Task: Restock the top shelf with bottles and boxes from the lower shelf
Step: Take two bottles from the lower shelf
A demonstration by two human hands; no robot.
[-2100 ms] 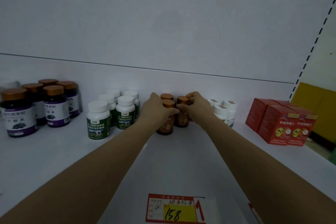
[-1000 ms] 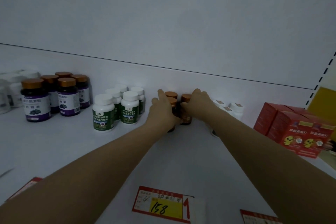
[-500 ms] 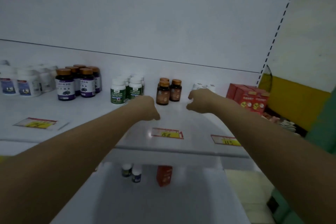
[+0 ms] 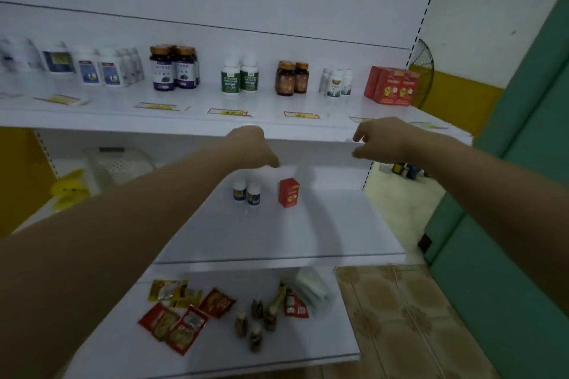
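The top shelf point(image 4: 277, 129) carries groups of bottles: white ones at the left, purple-labelled bottles point(image 4: 174, 69), green-labelled bottles point(image 4: 240, 75), brown bottles point(image 4: 291, 78), small white bottles point(image 4: 335, 83) and red boxes point(image 4: 391, 84) at the right end. On the lower shelf point(image 4: 277, 240) stand two small white bottles point(image 4: 247, 193) and one red box point(image 4: 288, 193). My left hand point(image 4: 251, 146) hangs in front of the top shelf's edge, fingers curled, holding nothing. My right hand point(image 4: 380, 140) is level with it to the right, fingers loosely apart and empty.
Price tags point(image 4: 229, 112) lie along the top shelf's front. A white basket point(image 4: 118, 163) and a yellow object point(image 4: 69, 188) sit at the lower shelf's left. The bottom shelf holds red and yellow packets point(image 4: 181, 317) and small items. A green wall point(image 4: 508, 224) and a fan point(image 4: 423, 71) stand to the right.
Both hands let go of the brown bottles and drew back from the top shelf. The view pulled back and down, so the lower shelves now show.
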